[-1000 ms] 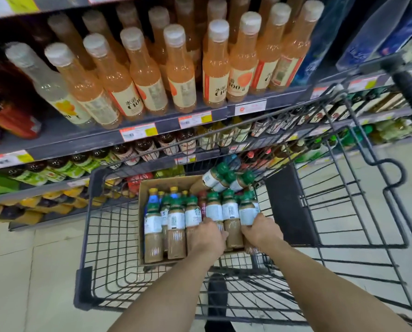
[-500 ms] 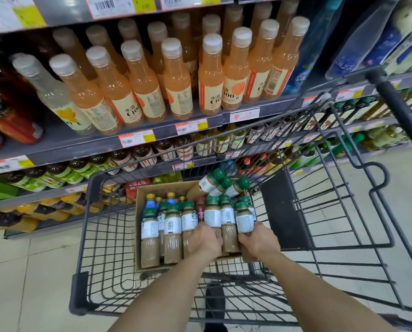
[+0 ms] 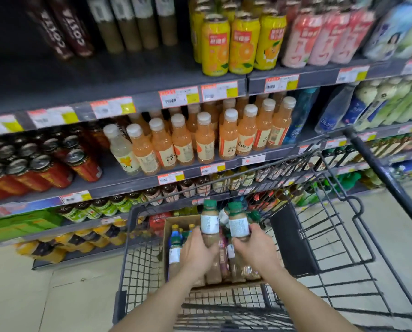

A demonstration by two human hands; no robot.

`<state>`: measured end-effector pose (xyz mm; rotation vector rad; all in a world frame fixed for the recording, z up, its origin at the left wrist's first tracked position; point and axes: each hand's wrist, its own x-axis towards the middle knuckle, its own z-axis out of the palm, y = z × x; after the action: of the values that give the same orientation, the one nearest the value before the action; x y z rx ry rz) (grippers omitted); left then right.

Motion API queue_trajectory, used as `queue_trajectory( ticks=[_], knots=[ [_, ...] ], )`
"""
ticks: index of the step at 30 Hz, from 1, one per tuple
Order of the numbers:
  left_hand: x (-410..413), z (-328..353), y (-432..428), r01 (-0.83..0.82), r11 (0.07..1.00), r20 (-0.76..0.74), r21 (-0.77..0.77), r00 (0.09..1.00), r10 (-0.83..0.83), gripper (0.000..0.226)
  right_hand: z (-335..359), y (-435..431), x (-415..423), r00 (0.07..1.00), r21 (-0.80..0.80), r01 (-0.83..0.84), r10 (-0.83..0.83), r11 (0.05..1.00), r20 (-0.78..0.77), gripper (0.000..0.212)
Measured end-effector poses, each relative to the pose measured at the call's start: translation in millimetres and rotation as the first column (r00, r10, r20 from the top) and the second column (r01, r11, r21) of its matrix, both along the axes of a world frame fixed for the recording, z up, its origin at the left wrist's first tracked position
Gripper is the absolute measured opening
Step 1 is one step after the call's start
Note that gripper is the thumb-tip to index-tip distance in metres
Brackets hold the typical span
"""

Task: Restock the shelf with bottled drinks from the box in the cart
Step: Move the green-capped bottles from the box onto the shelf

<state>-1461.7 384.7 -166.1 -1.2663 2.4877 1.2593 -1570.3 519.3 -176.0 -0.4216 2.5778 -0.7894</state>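
One cam only, head-worn, wide-angle, facing fwd & tilted down. Shelves (image 3: 128,75) fill the top half, bowed toward the edges. Cart (image 3: 288,240) sits lower centre, v. close. Left hand (image 3: 197,255) & right hand (image 3: 255,252) come up from the bottom edge.

From here I see the box (image 3: 176,220) lying in the cart (image 3: 124,259), at its far end. Bottles (image 3: 175,252) stand inside the box. Just above the box, the left bottle (image 3: 209,224) sits in my left hand (image 3: 197,255) and the right bottle (image 3: 238,226), beside it, in my right hand (image 3: 255,255). Behind the box rise the shelves (image 3: 111,179).
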Motion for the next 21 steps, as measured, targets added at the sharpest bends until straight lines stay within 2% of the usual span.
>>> queue_trajectory(
  ticks=[12,21],
  knots=[
    [40,126,-96,-0.037,0.979,-0.322,-0.199,0.946,-0.030,0.064,146,-98,35,0.968,-0.290,-0.124,0.051,0.949,-0.247,0.035],
    [67,216,-165,-0.087,0.953,-0.525,-0.291,0.847,-0.083,0.064,240,-164,39,0.917,-0.430,-0.216,0.030,0.877,-0.399,0.045]
  ],
)
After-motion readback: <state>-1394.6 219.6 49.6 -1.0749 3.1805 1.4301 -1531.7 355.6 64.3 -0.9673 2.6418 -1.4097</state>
